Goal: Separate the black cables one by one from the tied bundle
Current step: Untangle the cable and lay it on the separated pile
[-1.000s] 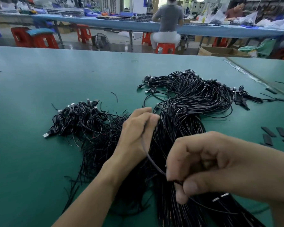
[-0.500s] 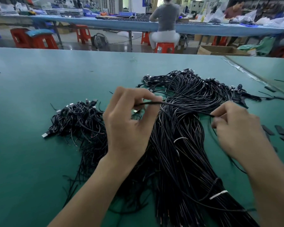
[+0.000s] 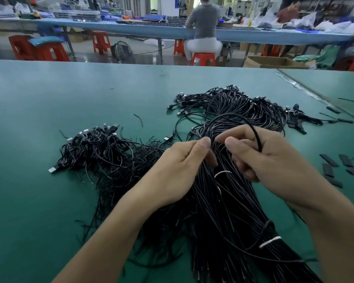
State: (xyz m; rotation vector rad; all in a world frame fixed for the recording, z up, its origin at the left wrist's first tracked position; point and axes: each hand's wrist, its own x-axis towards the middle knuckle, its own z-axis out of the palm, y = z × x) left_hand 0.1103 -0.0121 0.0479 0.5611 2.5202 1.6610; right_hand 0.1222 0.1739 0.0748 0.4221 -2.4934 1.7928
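1. Between the two thumbs lies the tied bundle (image 3: 233, 211) of black cables. It runs from under the fingertips back past both wrists, and beyond the fingertips it fans out into a mass of plug ends (image 3: 184, 99).
2. The left hand (image 3: 178, 170) has its thumb and curled fingers pinched on a few strands at the top of the bundle.
3. The right hand (image 3: 274, 160) is curled and grips a single cable (image 3: 233, 115). This cable rises from the knuckles, arcs away above the fingertips and comes down just beyond the left thumb.
4. Just below the curled fingers of both hands, between the palms, a white tie (image 3: 223, 173) wraps the bundle. A second white tie (image 3: 270, 242) sits beside the right forearm.
5. Outward from the left knuckles, well apart from them, a loose pile (image 3: 94, 150) of cables rests on the green table (image 3: 49, 99).
6. Outward from the right hand's knuckles, short black strips (image 3: 328, 160) lie scattered on the table.
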